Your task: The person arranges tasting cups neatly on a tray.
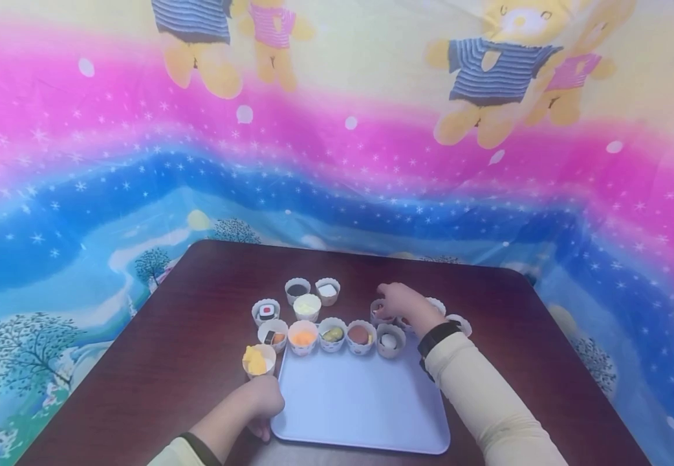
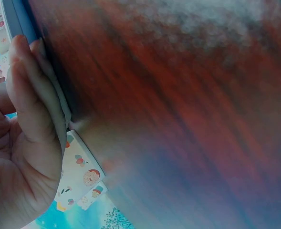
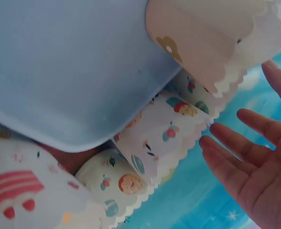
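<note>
My left hand (image 1: 258, 401) rests at the near left side of the pale tray (image 1: 360, 401), beside a paper cup (image 1: 259, 364) with a yellow piece in it. In the left wrist view, the fingers (image 2: 33, 95) of this hand lie fairly straight along the tray's edge, low over the table. My right hand (image 1: 402, 302) reaches over the back right of the tray, above several paper cups. Its fingers (image 3: 245, 145) are spread and loosely bent in the right wrist view, near the scalloped rim of a printed paper cup (image 3: 164, 131). Nothing shows between them.
Along the tray's back edge stand several filled cups, among them one with orange pieces (image 1: 303, 338) and one with a brown piece (image 1: 361, 336). Behind them are cups with a dark filling (image 1: 298, 290) and a white piece (image 1: 328, 290). A printed cloth (image 1: 337, 162) hangs behind the brown table (image 1: 197, 310).
</note>
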`<control>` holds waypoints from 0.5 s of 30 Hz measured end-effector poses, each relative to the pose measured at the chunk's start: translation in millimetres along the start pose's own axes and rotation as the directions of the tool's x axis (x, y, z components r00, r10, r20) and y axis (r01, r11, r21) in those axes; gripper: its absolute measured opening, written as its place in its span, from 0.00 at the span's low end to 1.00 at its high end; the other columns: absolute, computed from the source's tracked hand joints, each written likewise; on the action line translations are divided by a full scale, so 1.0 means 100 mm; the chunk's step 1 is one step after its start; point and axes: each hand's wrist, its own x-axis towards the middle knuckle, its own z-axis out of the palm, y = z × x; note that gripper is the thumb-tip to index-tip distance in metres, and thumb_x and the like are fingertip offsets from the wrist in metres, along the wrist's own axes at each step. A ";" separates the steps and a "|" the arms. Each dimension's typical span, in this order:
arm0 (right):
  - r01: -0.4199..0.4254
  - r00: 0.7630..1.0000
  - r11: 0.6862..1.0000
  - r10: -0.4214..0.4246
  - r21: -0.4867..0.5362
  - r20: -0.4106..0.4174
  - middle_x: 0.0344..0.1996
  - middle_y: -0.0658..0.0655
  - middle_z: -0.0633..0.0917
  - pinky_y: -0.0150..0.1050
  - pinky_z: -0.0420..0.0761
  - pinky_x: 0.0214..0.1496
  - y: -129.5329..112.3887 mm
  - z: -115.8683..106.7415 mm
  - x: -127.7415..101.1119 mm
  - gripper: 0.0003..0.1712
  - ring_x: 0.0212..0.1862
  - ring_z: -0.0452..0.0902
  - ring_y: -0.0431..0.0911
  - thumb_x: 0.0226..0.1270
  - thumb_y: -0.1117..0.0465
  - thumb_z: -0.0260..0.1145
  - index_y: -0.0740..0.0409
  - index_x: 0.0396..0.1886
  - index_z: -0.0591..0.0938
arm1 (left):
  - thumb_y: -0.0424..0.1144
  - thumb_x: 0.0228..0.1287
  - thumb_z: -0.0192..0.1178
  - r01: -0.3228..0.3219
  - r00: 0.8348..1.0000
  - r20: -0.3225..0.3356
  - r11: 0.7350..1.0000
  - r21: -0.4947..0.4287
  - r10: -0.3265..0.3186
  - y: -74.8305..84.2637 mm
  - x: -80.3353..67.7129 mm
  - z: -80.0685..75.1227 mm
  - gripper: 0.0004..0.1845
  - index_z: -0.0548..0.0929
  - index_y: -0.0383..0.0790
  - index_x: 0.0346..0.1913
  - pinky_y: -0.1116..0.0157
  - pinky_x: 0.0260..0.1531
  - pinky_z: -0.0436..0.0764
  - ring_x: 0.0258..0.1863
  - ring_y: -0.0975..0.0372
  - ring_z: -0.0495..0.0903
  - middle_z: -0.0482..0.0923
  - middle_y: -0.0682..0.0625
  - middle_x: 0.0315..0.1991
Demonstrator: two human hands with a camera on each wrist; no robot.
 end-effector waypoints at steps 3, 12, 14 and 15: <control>0.031 0.999 0.999 -0.031 -0.027 0.009 0.58 0.60 0.74 0.47 0.71 0.56 0.00 0.05 0.03 0.40 0.58 0.69 0.52 0.51 0.54 0.70 0.60 0.63 0.66 | 0.31 0.54 0.55 -0.002 1.000 -0.001 1.000 0.000 0.002 0.00 -0.02 0.00 0.07 0.71 0.35 0.22 0.73 0.10 0.71 0.09 0.64 0.74 0.75 0.46 0.14; 0.029 0.999 0.998 -0.028 -0.048 0.020 0.50 0.57 0.79 0.44 0.76 0.47 -0.03 0.13 0.06 0.36 0.48 0.75 0.49 0.47 0.56 0.71 0.59 0.59 0.72 | 0.30 0.54 0.54 0.002 1.000 0.000 1.000 0.005 -0.002 0.01 -0.05 0.00 0.06 0.71 0.34 0.22 0.74 0.09 0.69 0.09 0.65 0.73 0.75 0.46 0.14; 0.030 0.999 0.998 -0.029 -0.061 0.012 0.46 0.55 0.81 0.44 0.76 0.46 -0.04 0.14 0.07 0.32 0.47 0.76 0.49 0.46 0.57 0.72 0.57 0.54 0.75 | 0.31 0.54 0.54 0.000 1.000 -0.002 1.000 0.009 0.000 0.02 -0.05 0.00 0.06 0.71 0.34 0.22 0.75 0.08 0.67 0.09 0.65 0.72 0.74 0.46 0.15; 0.029 1.000 0.997 -0.028 -0.066 0.011 0.44 0.54 0.81 0.45 0.76 0.46 -0.05 0.14 0.07 0.30 0.46 0.76 0.49 0.47 0.57 0.72 0.57 0.53 0.76 | 0.31 0.54 0.54 -0.001 1.000 -0.002 1.000 0.011 0.001 0.02 -0.06 -0.01 0.06 0.71 0.34 0.22 0.75 0.08 0.67 0.09 0.65 0.72 0.74 0.46 0.15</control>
